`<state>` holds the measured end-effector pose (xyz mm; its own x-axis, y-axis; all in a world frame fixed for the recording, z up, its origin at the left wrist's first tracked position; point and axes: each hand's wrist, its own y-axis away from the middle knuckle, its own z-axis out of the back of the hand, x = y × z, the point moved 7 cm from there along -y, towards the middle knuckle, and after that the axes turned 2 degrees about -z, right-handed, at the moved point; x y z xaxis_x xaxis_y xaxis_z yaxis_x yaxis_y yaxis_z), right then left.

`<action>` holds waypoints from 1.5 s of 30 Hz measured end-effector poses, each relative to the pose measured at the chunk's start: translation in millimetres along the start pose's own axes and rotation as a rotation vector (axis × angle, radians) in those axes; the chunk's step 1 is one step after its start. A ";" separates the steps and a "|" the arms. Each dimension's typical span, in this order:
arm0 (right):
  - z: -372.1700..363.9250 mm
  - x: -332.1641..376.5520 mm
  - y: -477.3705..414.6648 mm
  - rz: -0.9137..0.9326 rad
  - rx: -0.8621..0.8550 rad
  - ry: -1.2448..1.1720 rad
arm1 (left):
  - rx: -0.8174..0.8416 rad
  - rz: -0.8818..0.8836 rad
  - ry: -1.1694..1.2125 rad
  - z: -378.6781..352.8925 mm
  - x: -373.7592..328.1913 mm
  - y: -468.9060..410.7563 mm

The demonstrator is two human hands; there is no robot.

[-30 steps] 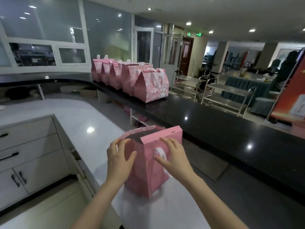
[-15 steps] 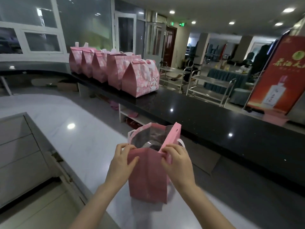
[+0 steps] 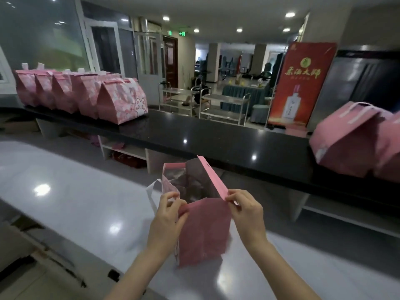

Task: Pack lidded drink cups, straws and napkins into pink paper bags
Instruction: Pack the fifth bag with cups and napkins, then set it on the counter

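A pink paper bag point(image 3: 205, 230) stands upright on the white counter point(image 3: 75, 198), its mouth open and dark inside; what it holds is hidden. My left hand point(image 3: 167, 215) pinches the near left corner of the rim. My right hand point(image 3: 246, 210) pinches the near right corner, where the pink top flap point(image 3: 213, 178) stands up. A white ribbon handle point(image 3: 151, 191) hangs off the bag's left side. No cups, straws or napkins show.
Several closed pink bags point(image 3: 82, 98) stand in a row on the raised black counter point(image 3: 216, 137) at the far left. Two more pink bags point(image 3: 350, 139) sit on it at the right. A red banner point(image 3: 300, 83) and metal carts point(image 3: 225, 105) lie beyond.
The view has swung right, bringing the right-hand bags into sight. The bag has turned side-on to me and its mouth is spread wider; both hands moved from its side up to the rim corners.
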<state>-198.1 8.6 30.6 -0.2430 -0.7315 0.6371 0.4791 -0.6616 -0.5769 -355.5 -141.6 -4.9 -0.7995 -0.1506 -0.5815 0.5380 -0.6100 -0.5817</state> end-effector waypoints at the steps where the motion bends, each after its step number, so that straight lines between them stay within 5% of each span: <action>1: 24.1 -10.1 10.2 -0.010 -0.021 0.003 | 0.011 -0.018 0.017 -13.2 -19.8 7.8; 20: 439.0 -198.5 171.8 -0.337 -0.432 0.328 | 0.312 -0.479 0.315 -279.8 -392.7 121.6; 34: 566.3 -314.6 145.2 -0.464 -0.446 0.438 | 0.151 -0.847 0.198 -395.9 -531.9 125.8; 45: 603.9 -405.0 130.7 -0.542 -0.274 0.236 | 0.223 -0.771 0.129 -452.0 -589.0 139.2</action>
<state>472.2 318.1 5.9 -0.5839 -0.2781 0.7627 0.0117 -0.9423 -0.3346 311.0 213.8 -0.4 -0.8791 0.4579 -0.1324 -0.2282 -0.6482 -0.7265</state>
